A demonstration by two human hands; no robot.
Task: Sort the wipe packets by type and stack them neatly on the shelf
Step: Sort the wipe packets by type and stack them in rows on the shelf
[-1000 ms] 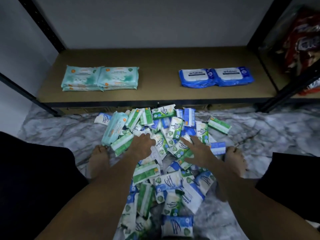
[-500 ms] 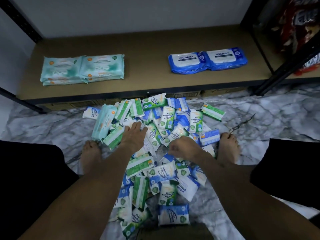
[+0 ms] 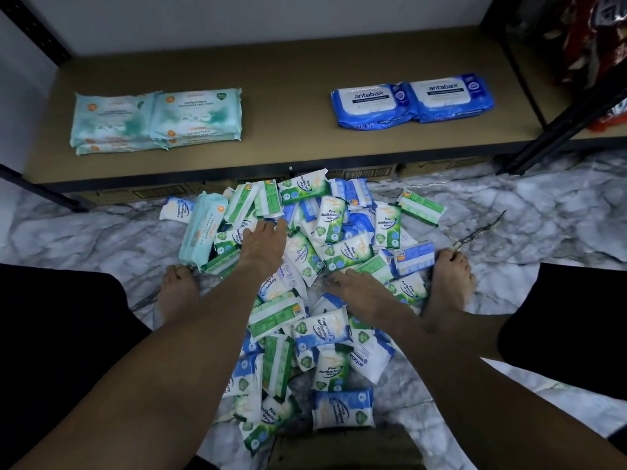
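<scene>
Left hand [image 3: 263, 247] and right hand [image 3: 356, 290] flat, empty, fingers loose, atop the wipe packets [image 3: 332, 220].

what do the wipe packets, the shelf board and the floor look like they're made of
Wipe packets: thin plastic film, glossy, creased and catching light.
Shelf board: probably matte tan fibreboard or chipboard; flat, with no visible grain.
Floor: polished marble or marble-look tile, going by the grey veining and slight sheen.

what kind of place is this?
Likely a storeroom or home stock corner: a metal-framed shelf holding teal wipe packs and blue antabax packs, and a loose pile of packets on the marble-pattern floor.
</scene>
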